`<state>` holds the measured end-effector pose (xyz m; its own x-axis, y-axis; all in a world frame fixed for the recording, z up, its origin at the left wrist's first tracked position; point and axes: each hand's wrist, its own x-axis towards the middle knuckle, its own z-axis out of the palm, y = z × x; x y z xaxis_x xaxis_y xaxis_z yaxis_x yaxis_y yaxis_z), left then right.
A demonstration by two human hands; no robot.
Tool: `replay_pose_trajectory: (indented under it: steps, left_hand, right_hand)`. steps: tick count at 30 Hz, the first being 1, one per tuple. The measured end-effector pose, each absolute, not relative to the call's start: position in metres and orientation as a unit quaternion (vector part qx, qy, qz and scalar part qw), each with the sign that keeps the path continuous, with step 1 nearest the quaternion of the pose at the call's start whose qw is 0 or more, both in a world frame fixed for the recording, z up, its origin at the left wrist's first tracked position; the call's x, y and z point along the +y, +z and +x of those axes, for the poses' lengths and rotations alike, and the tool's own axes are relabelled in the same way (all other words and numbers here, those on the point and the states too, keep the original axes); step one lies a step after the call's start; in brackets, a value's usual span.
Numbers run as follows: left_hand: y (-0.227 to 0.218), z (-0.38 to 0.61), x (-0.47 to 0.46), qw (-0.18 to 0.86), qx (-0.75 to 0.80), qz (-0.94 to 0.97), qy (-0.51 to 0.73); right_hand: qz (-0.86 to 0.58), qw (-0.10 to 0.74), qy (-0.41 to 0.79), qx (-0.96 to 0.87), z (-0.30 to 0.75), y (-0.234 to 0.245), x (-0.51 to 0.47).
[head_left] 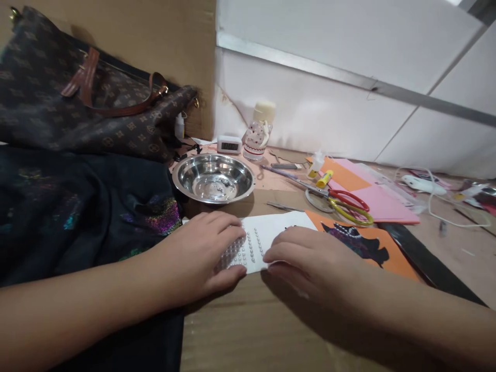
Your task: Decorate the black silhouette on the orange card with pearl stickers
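A sheet of pearl stickers (251, 245) lies on white paper (273, 222) in front of me, its small round pearls in rows. My left hand (211, 253) holds the sheet at its left part, fingers over the top and thumb at the near edge. My right hand (306, 258) is at the sheet's right end, thumb and fingertips pinched together; whatever is between them is hidden. Just right of that hand, orange paper (401, 258) carries a black cut-out shape (358, 243) trimmed with strings of white pearls.
Behind the sheet stand a steel bowl (214, 178), a small digital clock (229, 145) and a jar (258, 135). Tweezers (284, 206), scissors (343, 201), a glue bottle (316, 164) and pink paper (391, 201) lie to the right. Dark cloth (89, 206) and a brown handbag (96, 98) fill the left.
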<state>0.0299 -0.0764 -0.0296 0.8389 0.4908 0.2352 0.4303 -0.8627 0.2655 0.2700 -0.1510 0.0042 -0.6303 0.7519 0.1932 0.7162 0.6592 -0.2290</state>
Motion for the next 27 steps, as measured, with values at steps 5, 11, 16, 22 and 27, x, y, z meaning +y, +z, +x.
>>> replay_pose_trajectory:
  steps: [5,11,16,22,27]
  left_hand:
    - [-0.03,0.031,-0.077,0.1,0.24,0.953,0.153]
    - [-0.028,0.032,-0.077,0.092,0.238,0.954,0.157]
    - [-0.027,0.033,-0.078,0.086,0.233,0.955,0.162]
    - [-0.03,0.032,-0.078,0.091,0.235,0.954,0.163]
    - [-0.028,0.035,-0.079,0.114,0.253,0.948,0.154]
  right_hand:
    - [-0.395,0.14,0.065,-0.906,0.267,-0.013,-0.142]
    - [-0.381,0.121,0.036,-0.916,0.267,-0.02,-0.143]
    - [-0.353,0.094,0.005,-0.931,0.263,-0.013,-0.149]
    - [-0.34,0.078,-0.032,-0.937,0.256,-0.011,-0.15]
    - [-0.359,0.043,-0.036,-0.932,0.255,-0.012,-0.146]
